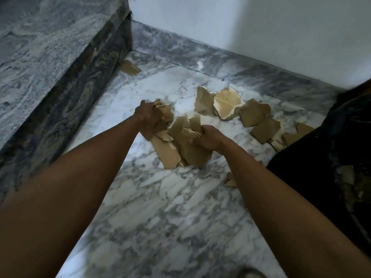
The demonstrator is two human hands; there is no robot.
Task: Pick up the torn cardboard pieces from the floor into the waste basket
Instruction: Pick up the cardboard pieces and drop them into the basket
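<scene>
Reaching forward with both arms extended, left hand (pixel 147 115) clenched on cardboard pieces (pixel 170 149) on the marble floor (pixel 160 207); right hand (pixel 207 138) grasps the same pile. More scraps (pixel 255 115) lie far right near the black bag (pixel 325 177).

Head-height view, steeply down, close

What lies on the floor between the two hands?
In the head view, torn cardboard pieces fill the gap between left hand and right hand; both hands grip that pile.
</scene>
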